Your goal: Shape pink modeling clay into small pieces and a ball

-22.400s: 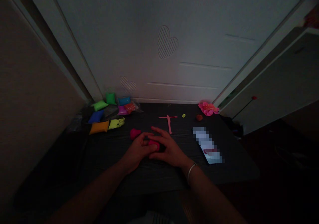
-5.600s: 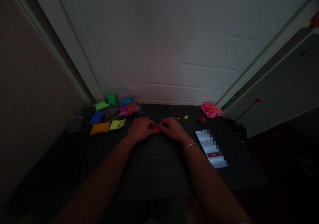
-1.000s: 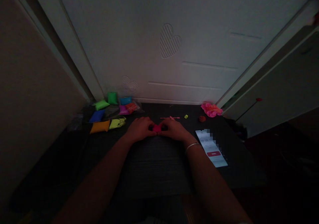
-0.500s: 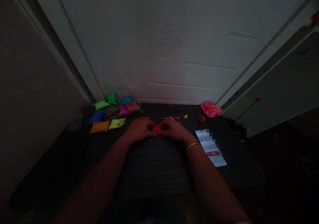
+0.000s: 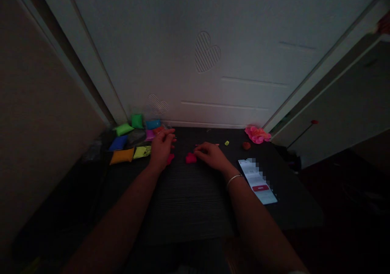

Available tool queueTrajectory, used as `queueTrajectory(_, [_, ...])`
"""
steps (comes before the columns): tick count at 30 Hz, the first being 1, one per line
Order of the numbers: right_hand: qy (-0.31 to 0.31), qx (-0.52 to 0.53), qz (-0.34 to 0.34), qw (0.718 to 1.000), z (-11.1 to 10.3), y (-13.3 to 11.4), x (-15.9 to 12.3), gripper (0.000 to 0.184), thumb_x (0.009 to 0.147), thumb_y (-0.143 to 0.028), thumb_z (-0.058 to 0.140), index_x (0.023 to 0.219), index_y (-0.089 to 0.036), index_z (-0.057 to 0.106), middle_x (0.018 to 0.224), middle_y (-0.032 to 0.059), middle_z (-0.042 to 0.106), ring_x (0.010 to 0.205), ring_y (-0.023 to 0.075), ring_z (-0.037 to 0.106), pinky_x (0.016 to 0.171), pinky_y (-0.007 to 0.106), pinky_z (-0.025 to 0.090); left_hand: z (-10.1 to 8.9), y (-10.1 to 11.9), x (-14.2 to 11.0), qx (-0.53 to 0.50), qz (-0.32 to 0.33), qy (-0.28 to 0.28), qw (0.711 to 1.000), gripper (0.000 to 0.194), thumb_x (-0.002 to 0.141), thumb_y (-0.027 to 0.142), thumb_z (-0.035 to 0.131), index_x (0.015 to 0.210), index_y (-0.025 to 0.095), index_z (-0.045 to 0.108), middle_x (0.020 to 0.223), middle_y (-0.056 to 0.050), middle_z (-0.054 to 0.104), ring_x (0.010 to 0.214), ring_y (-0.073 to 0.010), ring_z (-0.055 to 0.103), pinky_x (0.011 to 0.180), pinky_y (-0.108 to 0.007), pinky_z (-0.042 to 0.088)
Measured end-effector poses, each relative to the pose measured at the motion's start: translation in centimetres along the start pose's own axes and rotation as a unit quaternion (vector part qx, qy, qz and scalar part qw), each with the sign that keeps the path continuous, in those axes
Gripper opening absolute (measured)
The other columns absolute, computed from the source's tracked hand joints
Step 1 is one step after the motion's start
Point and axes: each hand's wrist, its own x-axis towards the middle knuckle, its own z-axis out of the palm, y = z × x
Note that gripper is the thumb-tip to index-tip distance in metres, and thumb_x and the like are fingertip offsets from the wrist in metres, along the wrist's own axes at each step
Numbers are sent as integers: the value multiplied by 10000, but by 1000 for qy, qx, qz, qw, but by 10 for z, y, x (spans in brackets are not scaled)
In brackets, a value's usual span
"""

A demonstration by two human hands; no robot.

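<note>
A lump of bright pink modelling clay point(image 5: 191, 158) lies on the dark table between my hands. My right hand point(image 5: 211, 155) has thumb and fingers drawn together at the right side of the lump, touching it. My left hand point(image 5: 162, 148) is lifted off to the left, fingers apart with nothing in them. A second piece of pink clay point(image 5: 170, 159) lies under and beside it, partly covered by the hand. Behind my right hand, a thin pink modelling tool point(image 5: 215, 144) shows only in part.
Packets of coloured clay, including an orange one point(image 5: 122, 156) and a blue one point(image 5: 118, 142), lie at the left. On the right are a lit phone point(image 5: 258, 182), a reddish ball point(image 5: 246, 145), a small yellow bit point(image 5: 226, 143) and a pink ruffled piece point(image 5: 257, 135). A white panel point(image 5: 207, 95) stands behind.
My left hand has let go of the pink clay and moved up and left, its fingers opening. My right hand stays at the lump, which is now more exposed.
</note>
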Motion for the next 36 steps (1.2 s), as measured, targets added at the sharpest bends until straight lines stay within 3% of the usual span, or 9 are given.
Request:
queueTrajectory(5, [-5, -11, -30, 999, 1, -4, -1, 184, 793, -308, 528, 845, -197, 664, 821, 28, 620, 745, 137, 549, 678, 270, 394, 4, 3, 0, -206, -29, 38, 977, 198, 637, 179, 589, 834, 161, 592, 779, 1, 577, 677, -81, 552, 624, -221, 466])
queueTrajectory(8, [0, -8, -29, 1000, 0, -5, -1, 189, 798, -309, 522, 839, -194, 666, 810, 28, 617, 736, 132, 548, 669, 265, 390, 5, 3, -1, -226, -8, 19, 974, 197, 638, 162, 586, 835, 162, 583, 769, 9, 567, 719, -88, 560, 730, -276, 476])
queueTrajectory(11, [1, -5, -16, 1000, -2, -3, -2, 181, 784, -313, 541, 827, -194, 670, 830, 30, 622, 735, 131, 551, 662, 261, 390, 3, 5, -3, -123, 47, -23, 991, 213, 676, 197, 565, 885, 163, 586, 846, -16, 582, 794, -121, 571, 785, -323, 466])
queueTrajectory(14, [-20, -3, -5, 1000, -2, -2, -2, 191, 769, -323, 558, 853, -194, 672, 852, 36, 637, 756, 142, 559, 671, 267, 393, -2, 9, -6, 101, 120, -114, 981, 314, 708, 264, 557, 1010, 178, 568, 946, -48, 603, 885, -173, 568, 821, -363, 439])
queueTrajectory(17, [-41, -15, -9, 999, 1, -2, -1, 207, 769, -345, 557, 862, -200, 672, 838, 34, 651, 813, 161, 563, 700, 281, 388, -5, 10, -12, 326, 177, -226, 901, 542, 668, 362, 612, 1171, 209, 479, 1018, -55, 614, 935, -224, 560, 835, -393, 406])
queueTrajectory(20, [-47, -40, -22, 998, 4, -4, 0, 199, 784, -348, 538, 809, -208, 677, 793, 25, 661, 873, 177, 559, 754, 302, 369, -3, 7, -18, 458, 188, -291, 818, 728, 606, 432, 657, 1252, 225, 392, 1025, -51, 626, 941, -259, 567, 816, -392, 399])
queueTrajectory(24, [-48, -56, -11, 997, 5, -6, 1, 188, 794, -288, 514, 763, -195, 675, 740, 21, 658, 817, 168, 569, 767, 309, 357, 1, 4, -21, 516, 181, -307, 779, 713, 652, 437, 619, 1274, 226, 343, 986, -36, 645, 930, -255, 578, 792, -360, 401])
queueTrajectory(36, [-31, -31, 24, 999, 5, -9, 0, 164, 765, -242, 524, 739, -192, 678, 756, 16, 660, 831, 160, 572, 771, 283, 365, 1, 5, -21, 532, 174, -312, 768, 711, 676, 431, 599, 1291, 237, 300, 1010, -49, 628, 932, -238, 581, 794, -342, 401])
